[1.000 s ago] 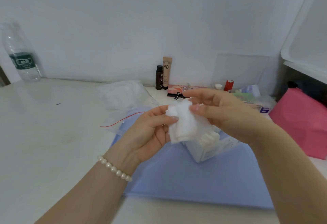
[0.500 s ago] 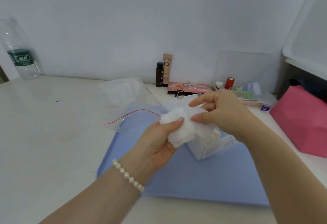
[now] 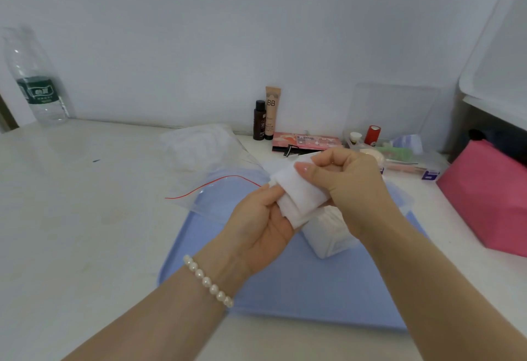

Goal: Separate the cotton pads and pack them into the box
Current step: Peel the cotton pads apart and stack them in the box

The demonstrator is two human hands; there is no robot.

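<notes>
Here: small stack of white square cotton pads [image 3: 299, 198], gripped by left hand [image 3: 258, 228] from below, right hand [image 3: 349, 186] pinching its upper edge. Directly beneath the hands, clear plastic box [image 3: 328, 232] of pads on flat blue tray [image 3: 299, 283]. Bare white tabletop [image 3: 71, 218] spreads left of the left hand.

free: table [image 3: 71, 218] left | blocked: bag [image 3: 205, 161], pouch [image 3: 484, 195] right

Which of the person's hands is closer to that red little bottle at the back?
The right hand. It is just in front of the red bottle, pinching the cotton pads. The left hand holds the pads lower down, farther left.
</notes>
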